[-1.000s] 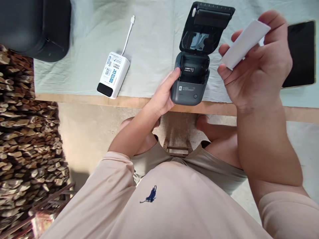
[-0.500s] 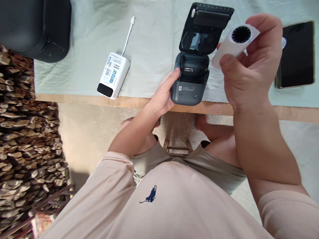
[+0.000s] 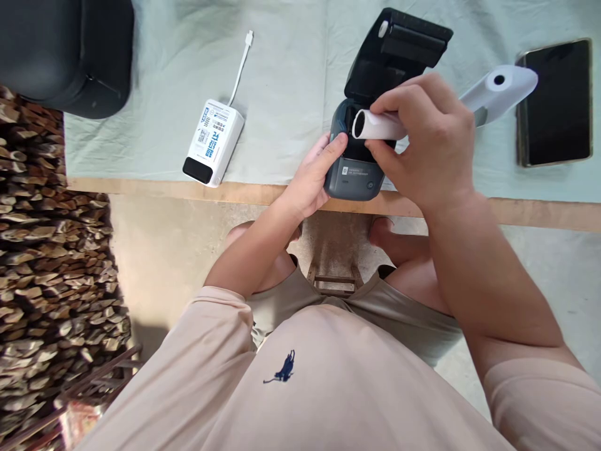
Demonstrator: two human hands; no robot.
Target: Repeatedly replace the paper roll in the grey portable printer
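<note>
White roll (image 3: 381, 126), at printer (image 3: 354, 180): I judge light, crushable; right hand (image 3: 434, 141) pinches sides, best hold; left hand (image 3: 313, 172) clasps printer.

- The body of the grey device (image 3: 355, 183) is formed of smooth, matt plastic; its raised lid (image 3: 399, 47) is finished in glossier black.
- The roll (image 3: 382, 128) is wound of smooth white paper.
- The power bank (image 3: 213, 134) is cased in smooth white plastic, with a glossy black panel.
- The phone (image 3: 556, 103) is faced in glossy, glass-like black.
- The table (image 3: 235, 192) is edged in bare wood and covered with creased, matt cloth (image 3: 282, 75).
- Rough split wood (image 3: 51, 269) is stacked.
</note>
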